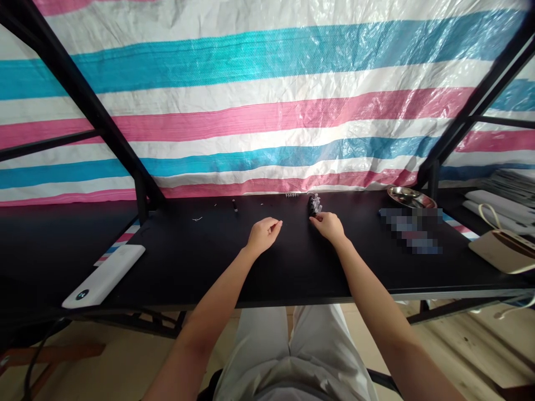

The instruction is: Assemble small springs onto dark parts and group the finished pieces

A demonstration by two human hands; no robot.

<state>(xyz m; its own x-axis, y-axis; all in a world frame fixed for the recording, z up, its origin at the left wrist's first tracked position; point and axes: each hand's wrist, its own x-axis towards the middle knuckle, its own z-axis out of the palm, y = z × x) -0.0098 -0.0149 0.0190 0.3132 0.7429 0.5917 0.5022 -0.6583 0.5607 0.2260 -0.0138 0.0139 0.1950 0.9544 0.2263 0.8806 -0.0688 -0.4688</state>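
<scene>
A small dark block (pixel 311 206) lies near the back edge of the surface (pixel 292 273), its long axis running away from the person toward the striped sheet (pixel 251 125), clear pieces (pixel 317 204) jutting right. The right hand (pixel 330 226) pinches its near end; the left hand (pixel 264 234) is curled closed nearby, though from here I can't tell whether it holds anything tiny.

Striped plastic sheeting (pixel 267 120) covers far side, black struts (pixel 95 111) slant at left and right, black table (pixel 292 273) stands above pale floor (pixel 119 362).
</scene>
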